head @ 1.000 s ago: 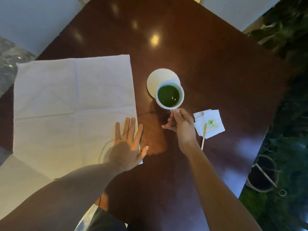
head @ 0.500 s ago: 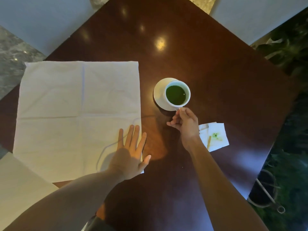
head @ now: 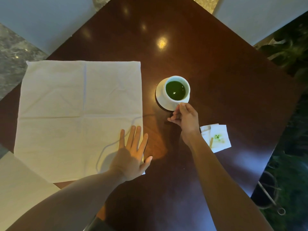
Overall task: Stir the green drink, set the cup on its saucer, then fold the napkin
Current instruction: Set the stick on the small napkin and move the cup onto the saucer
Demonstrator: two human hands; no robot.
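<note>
The white cup (head: 177, 90) of green drink (head: 175, 90) sits on its white saucer (head: 161, 97), a little right of the saucer's middle, in the centre of the dark wooden table (head: 208, 67). The right hand (head: 185, 120) is at the cup's near side, thumb and forefinger pinched on the handle, the other fingers curled under; the handle itself is mostly hidden behind the fingertips. Over on the left, the big white napkin (head: 80, 117) lies spread flat, its fold creases crossing in the middle, its near edge hanging just past the table edge. The left hand (head: 131, 157) lies flat and open on the napkin's near right corner, fingers spread, gripping nothing, thumb out over bare wood. To the right of the right forearm sits a small folded paper (head: 216, 138) with a green stain, and a wooden stir stick (head: 211, 142) rests on it, partly hidden by the arm. The cup and the big napkin are well apart, with bare wood between them.
</note>
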